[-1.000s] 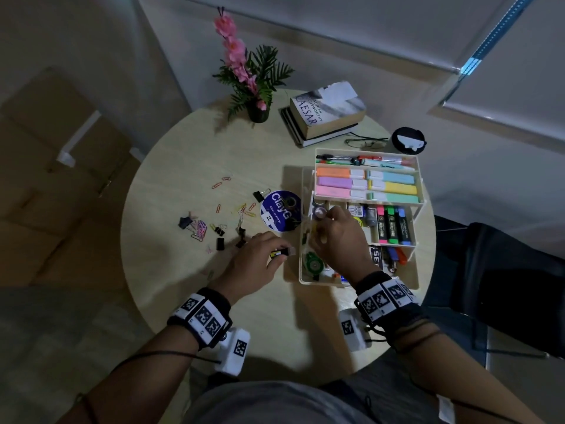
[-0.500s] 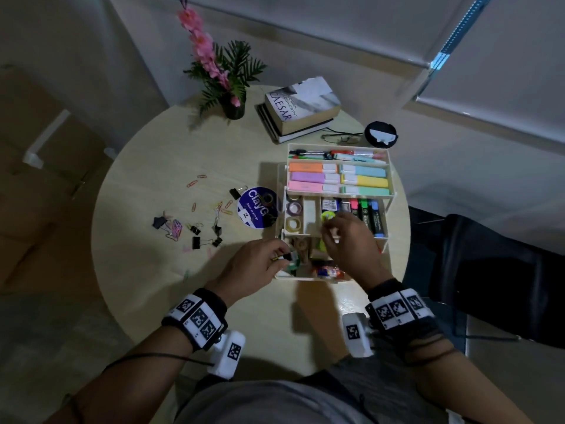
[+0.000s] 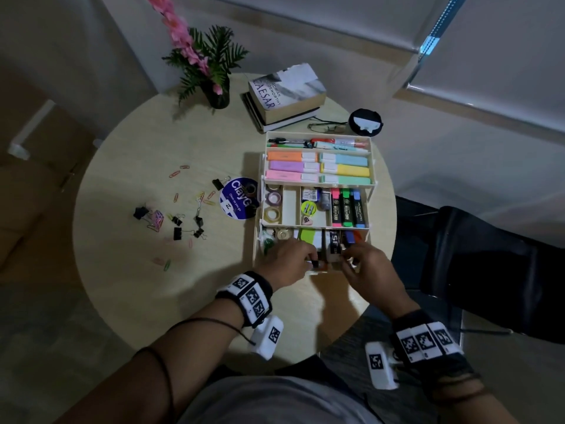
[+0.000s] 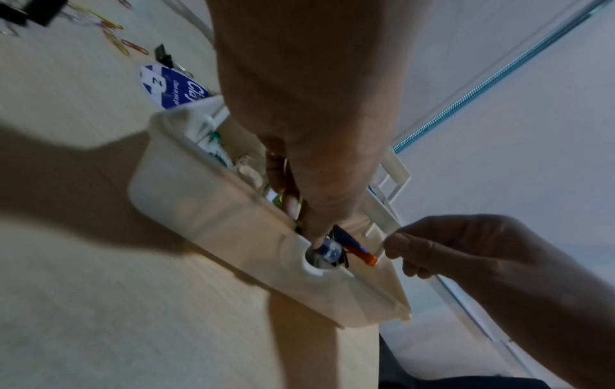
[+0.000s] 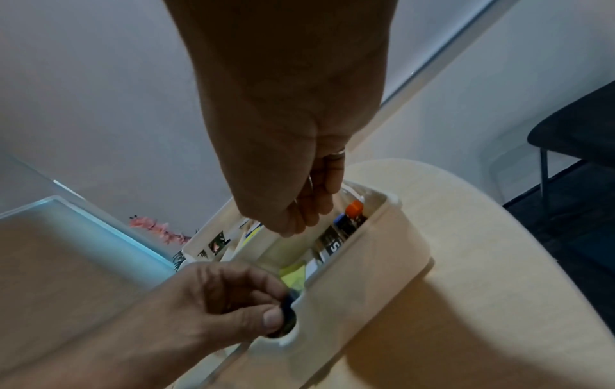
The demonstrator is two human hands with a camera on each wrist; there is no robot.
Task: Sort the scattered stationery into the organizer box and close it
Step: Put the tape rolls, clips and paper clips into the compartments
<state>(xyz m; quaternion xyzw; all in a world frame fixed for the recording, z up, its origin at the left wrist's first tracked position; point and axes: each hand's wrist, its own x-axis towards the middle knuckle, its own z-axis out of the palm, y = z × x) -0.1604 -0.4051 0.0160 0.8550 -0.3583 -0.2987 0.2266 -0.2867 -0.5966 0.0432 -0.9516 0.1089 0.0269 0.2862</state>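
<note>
Left hand (image 3: 290, 260) is pinched on a small dark clip (image 5: 287, 314) at the near rim of the organizer box (image 3: 318, 182); right hand (image 3: 363, 264), curled, grasp undeterminable; release outside the wall is risked; binder clips (image 3: 177, 232) remain far left.

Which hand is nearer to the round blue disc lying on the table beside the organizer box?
The left. The left hand is over the box's near-left compartments, below the round blue disc. The right hand is further right, at the near-right corner.
</note>
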